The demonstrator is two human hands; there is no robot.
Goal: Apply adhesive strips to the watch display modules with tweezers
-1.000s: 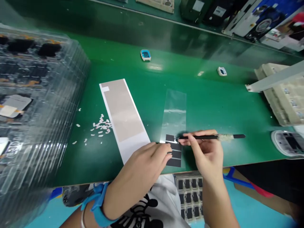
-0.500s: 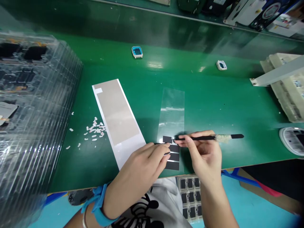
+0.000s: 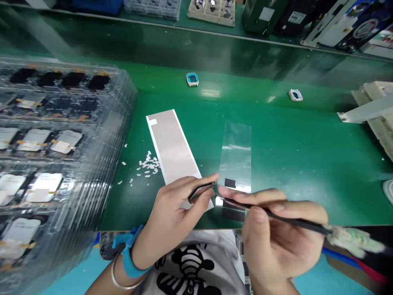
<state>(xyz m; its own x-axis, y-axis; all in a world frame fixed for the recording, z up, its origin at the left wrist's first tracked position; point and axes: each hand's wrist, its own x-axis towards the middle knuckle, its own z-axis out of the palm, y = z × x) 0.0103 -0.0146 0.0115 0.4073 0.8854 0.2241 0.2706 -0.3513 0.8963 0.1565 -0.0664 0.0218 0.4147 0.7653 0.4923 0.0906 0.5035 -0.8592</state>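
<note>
Between its thumb and index finger, my left hand (image 3: 179,205) pinches a small thin dark-rimmed watch screen (image 3: 201,191), tilted on edge. Black tweezers (image 3: 294,221) with a frayed pale wrapping (image 3: 353,238) near the back end are gripped in my right hand (image 3: 282,229). Their tip is close to the watch screen; whether it touches or holds something there I cannot make out. Underneath lies a clear plastic sheet (image 3: 236,147) bearing dark rectangular stickers (image 3: 230,182), some hidden by my right hand. A white-edged sheet with a beige panel (image 3: 173,143) reaches under my left hand.
Stacked clear trays of parts (image 3: 76,135) fill the left side. Several white scraps (image 3: 149,164) lie beside the beige sheet. Two watch cases (image 3: 192,79) stand towards the back. A shelf (image 3: 153,24) with trays and boxes runs behind; a pale post (image 3: 368,108) is at right.
My left hand has lifted and turned, bringing the watch screen into clear view. My right hand has come closer to the camera, and the tweezers have left the top sticker for the screen. The view has shifted.
</note>
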